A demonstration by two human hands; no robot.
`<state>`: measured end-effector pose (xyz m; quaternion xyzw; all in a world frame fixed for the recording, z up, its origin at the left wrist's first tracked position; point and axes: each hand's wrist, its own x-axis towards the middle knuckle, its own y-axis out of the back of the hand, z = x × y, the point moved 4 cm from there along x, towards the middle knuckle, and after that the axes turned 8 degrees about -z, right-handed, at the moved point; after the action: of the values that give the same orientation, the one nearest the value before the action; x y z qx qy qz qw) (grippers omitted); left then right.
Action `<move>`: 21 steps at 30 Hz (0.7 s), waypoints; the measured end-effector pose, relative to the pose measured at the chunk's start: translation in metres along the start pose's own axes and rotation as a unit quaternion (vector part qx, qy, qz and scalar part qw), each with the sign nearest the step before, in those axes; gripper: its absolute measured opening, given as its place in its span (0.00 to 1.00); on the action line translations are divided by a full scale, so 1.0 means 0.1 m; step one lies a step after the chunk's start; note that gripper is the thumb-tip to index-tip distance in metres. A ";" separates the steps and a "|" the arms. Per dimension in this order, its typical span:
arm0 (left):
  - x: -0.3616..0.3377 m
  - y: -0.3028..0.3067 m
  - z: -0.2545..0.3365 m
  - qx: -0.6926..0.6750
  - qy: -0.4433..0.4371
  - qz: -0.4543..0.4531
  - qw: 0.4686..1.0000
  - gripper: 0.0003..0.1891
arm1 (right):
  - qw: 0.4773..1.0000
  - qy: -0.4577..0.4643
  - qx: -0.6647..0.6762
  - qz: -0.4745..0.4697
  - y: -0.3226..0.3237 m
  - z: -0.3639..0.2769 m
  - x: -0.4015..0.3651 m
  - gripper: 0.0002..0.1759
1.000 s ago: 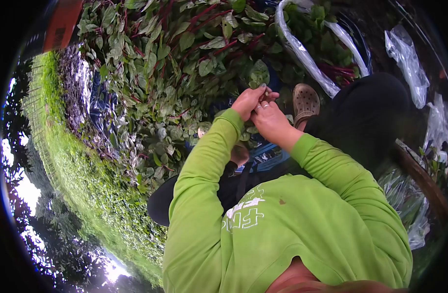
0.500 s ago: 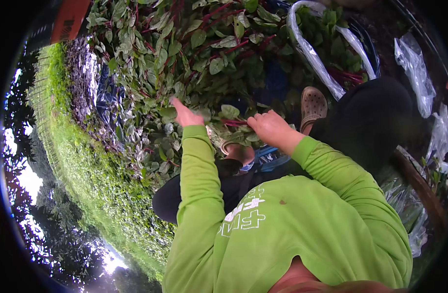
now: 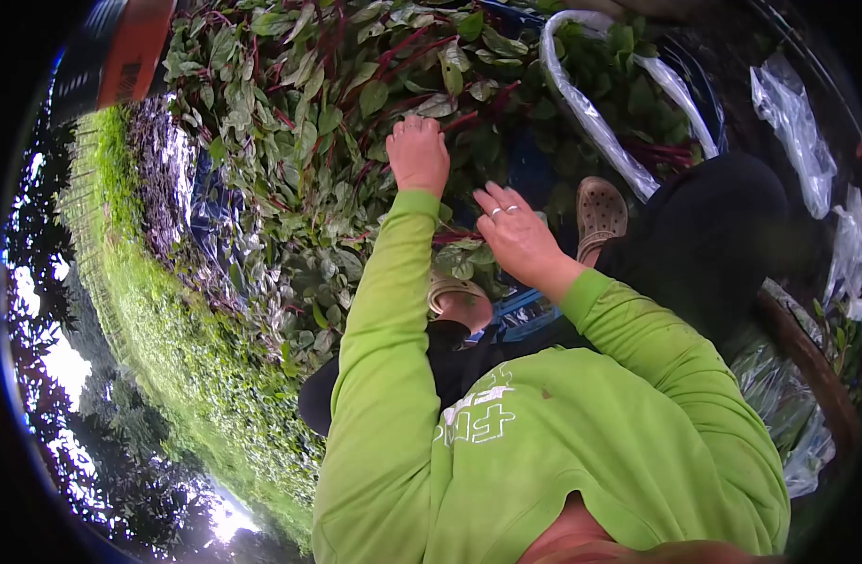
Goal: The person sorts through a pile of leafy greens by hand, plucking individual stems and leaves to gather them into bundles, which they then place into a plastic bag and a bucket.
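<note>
A wide heap of leafy greens with red stems [image 3: 299,122], looking like Malabar spinach, lies in front of me. My left hand [image 3: 419,160] is over the heap, its fingers bent down among the leaves beside a red stem. Its fingertips are hidden, so what they grip cannot be made out. Nearer my body, my right hand [image 3: 520,240] has a small bunch of red-stemmed greens [image 3: 457,241] at its thumb side. Its ringed fingers reach forward above the bunch, which stays against the hand with the leaves pointing left.
A bag with a rolled clear plastic rim [image 3: 591,113] holds more greens at the upper right. Loose plastic sheets [image 3: 796,136] lie further right, near a wooden pole [image 3: 812,371]. My clogs [image 3: 601,218] flank a blue item [image 3: 525,315]. A grassy bank [image 3: 168,320] is at left.
My left hand has moved up and right, deeper into the heap. My right hand has loosened its fingers from a closed grip and stretched them forward, with the bunch still at it.
</note>
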<state>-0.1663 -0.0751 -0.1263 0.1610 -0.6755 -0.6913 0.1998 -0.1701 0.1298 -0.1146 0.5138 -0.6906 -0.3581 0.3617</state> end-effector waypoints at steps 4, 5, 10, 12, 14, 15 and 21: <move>-0.42 0.08 0.13 -0.111 -0.091 -0.029 0.989 0.08 | 1.000 0.007 0.011 0.019 0.18 -0.04 0.07 0.07; -0.55 0.07 0.15 -0.149 -0.111 -0.056 0.981 0.07 | 0.999 0.009 -0.002 0.033 0.19 -0.05 0.09 0.07; -0.83 0.00 0.07 -0.517 0.094 -0.238 0.817 0.06 | 0.996 -0.058 0.009 -0.064 0.01 0.02 0.09 0.08; -0.57 -0.05 -0.11 -0.469 -0.030 -0.089 0.878 0.06 | 0.995 -0.051 0.001 -0.090 0.01 -0.01 0.07 0.08; -0.11 0.13 -0.14 -0.306 -0.064 0.039 0.949 0.07 | 0.995 -0.032 -0.008 -0.094 0.00 -0.06 0.05 0.08; 0.09 0.10 -0.13 -0.240 -0.063 0.057 0.967 0.08 | 0.996 -0.017 -0.015 -0.082 -0.02 -0.07 0.04 0.07; 0.75 -0.21 0.25 0.020 0.057 0.005 0.998 0.12 | 0.997 -0.010 0.007 -0.079 -0.03 -0.09 -0.01 0.08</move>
<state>-0.2454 -0.0901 -0.1430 0.2004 -0.6775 -0.6663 0.2384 -0.1605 0.1291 -0.1125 0.5656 -0.6543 -0.3858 0.3212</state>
